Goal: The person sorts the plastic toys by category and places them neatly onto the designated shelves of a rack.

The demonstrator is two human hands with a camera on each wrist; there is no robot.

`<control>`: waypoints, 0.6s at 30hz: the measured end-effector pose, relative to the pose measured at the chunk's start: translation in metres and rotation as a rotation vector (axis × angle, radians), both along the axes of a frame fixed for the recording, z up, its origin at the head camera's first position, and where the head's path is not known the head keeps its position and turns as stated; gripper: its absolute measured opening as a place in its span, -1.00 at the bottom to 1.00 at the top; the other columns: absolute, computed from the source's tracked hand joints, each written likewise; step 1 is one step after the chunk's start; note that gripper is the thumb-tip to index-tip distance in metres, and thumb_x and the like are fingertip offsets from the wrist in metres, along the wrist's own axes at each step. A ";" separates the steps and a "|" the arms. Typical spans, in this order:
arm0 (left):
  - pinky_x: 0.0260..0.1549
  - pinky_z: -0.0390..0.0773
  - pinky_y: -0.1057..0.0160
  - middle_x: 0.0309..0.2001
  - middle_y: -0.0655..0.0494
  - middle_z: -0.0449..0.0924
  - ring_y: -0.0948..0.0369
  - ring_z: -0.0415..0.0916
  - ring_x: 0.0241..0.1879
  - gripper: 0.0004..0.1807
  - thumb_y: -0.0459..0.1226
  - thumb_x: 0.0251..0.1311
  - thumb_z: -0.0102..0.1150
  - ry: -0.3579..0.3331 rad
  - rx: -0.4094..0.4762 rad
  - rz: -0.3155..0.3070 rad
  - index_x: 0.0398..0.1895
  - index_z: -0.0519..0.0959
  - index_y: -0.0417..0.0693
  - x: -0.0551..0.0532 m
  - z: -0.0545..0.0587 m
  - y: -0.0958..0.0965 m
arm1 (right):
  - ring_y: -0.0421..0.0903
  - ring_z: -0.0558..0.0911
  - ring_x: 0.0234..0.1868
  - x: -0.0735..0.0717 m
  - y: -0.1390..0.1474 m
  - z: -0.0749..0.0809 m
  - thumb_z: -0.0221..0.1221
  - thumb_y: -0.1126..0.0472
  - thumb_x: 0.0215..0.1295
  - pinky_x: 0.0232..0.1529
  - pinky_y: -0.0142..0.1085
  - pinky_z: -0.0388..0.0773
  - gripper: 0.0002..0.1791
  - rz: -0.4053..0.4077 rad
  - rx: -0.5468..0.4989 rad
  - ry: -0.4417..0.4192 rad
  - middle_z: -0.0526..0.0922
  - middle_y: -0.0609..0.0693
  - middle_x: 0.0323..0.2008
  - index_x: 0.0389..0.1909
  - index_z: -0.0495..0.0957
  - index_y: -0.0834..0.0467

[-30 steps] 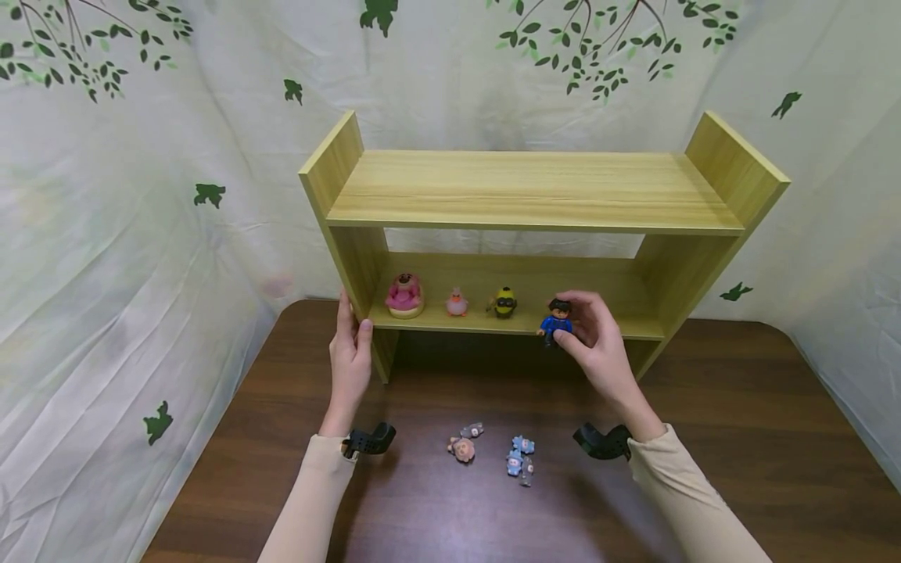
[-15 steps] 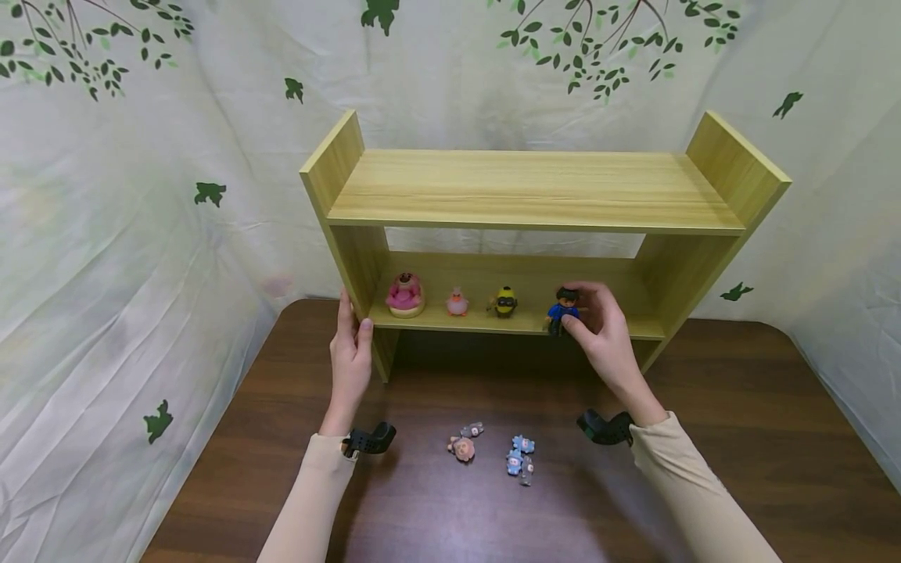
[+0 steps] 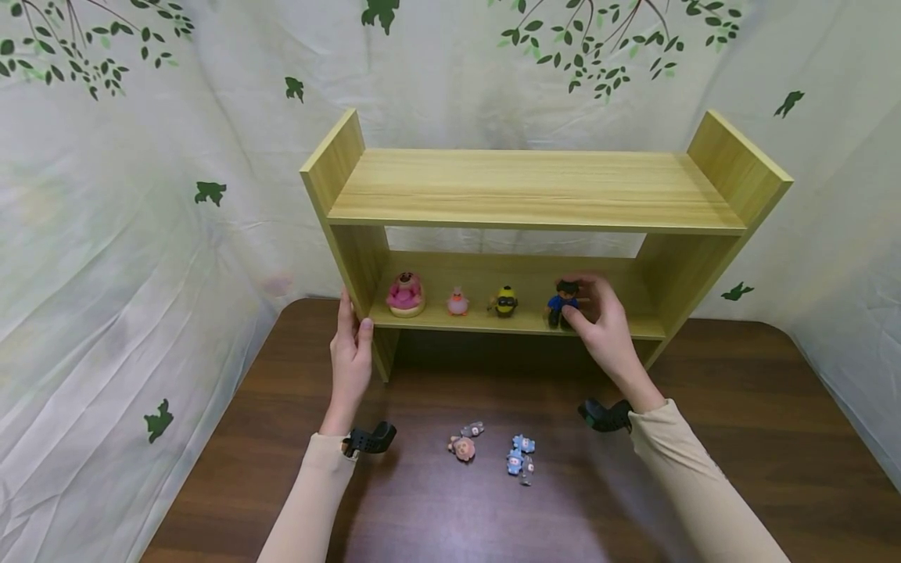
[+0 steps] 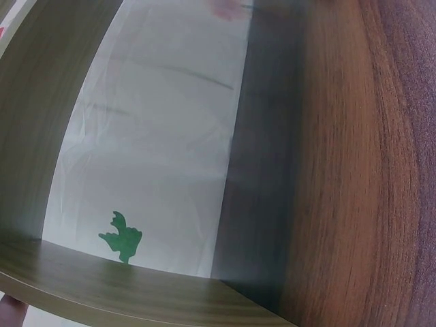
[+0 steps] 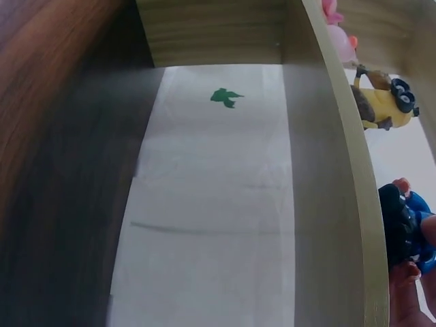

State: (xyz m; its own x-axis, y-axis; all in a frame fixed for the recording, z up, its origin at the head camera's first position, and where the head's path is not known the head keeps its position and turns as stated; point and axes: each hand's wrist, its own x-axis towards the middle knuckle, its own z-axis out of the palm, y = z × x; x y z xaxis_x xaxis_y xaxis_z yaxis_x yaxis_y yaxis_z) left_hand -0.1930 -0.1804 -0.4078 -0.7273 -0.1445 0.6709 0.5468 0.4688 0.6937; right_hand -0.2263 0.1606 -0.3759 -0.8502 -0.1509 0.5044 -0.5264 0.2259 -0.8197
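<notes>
My right hand (image 3: pixel 607 328) pinches a small toy figure (image 3: pixel 561 303) with a dark cap, blue top and dark legs. The figure is upright at the front of the wooden shelf's (image 3: pixel 535 190) middle board, and its feet seem to meet the board. In the right wrist view, my thumb lies against the blue figure (image 5: pixel 403 228), whose head is hidden. To its left stand a yellow Minion figure (image 3: pixel 504 302), a pink-and-white duck figure (image 3: pixel 457 302) and a pink bear figure (image 3: pixel 405 295). My left hand (image 3: pixel 349 361) rests with straight fingers against the shelf's left side panel.
On the brown table (image 3: pixel 429 516) in front of the shelf lie two small groups of tiny figures: pinkish and grey ones (image 3: pixel 462 448) at left, blue and grey ones (image 3: pixel 515 460) at right. A leaf-printed cloth (image 3: pixel 450 86) hangs behind.
The right hand has carried the blue figure slightly back and to the right, from the front edge onto the middle board. My left hand has stayed in place.
</notes>
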 end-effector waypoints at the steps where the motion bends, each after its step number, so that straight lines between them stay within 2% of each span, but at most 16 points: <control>1: 0.00 0.30 0.43 0.30 -0.37 0.23 -0.09 0.36 0.09 -0.36 -0.56 0.35 -0.12 0.000 0.000 -0.001 0.45 -0.03 -0.35 0.000 0.000 0.000 | -0.06 0.46 0.00 0.000 0.000 0.002 0.08 0.51 0.28 -0.03 -0.32 0.39 -0.57 0.000 0.007 0.000 0.49 0.25 0.09 0.17 0.33 0.35; 8: 0.01 0.31 0.40 0.32 -0.33 0.22 -0.09 0.36 0.12 -0.35 -0.56 0.35 -0.12 0.000 0.000 -0.003 0.47 -0.04 -0.30 -0.001 -0.002 -0.001 | 0.02 0.46 -0.04 0.013 -0.009 0.025 0.04 0.59 0.24 -0.06 -0.32 0.40 -0.59 0.003 0.042 0.018 0.47 0.33 0.04 0.13 0.31 0.46; 14: -0.06 0.29 0.43 0.31 -0.35 0.23 -0.07 0.37 0.04 -0.35 -0.56 0.36 -0.13 0.005 0.011 -0.010 0.47 -0.03 -0.29 -0.001 -0.003 -0.001 | 0.04 0.46 -0.04 0.014 -0.011 0.030 0.04 0.62 0.21 -0.05 -0.30 0.40 -0.60 0.001 0.050 0.036 0.48 0.34 0.02 0.09 0.33 0.49; 18: -0.04 0.29 0.45 0.32 -0.34 0.22 -0.07 0.36 0.06 -0.35 -0.55 0.36 -0.13 0.003 0.009 -0.011 0.48 -0.04 -0.29 -0.001 -0.002 -0.001 | 0.07 0.45 -0.03 0.012 -0.011 0.029 0.04 0.62 0.21 -0.01 -0.16 0.38 -0.61 -0.006 0.068 0.045 0.46 0.36 0.02 0.08 0.34 0.50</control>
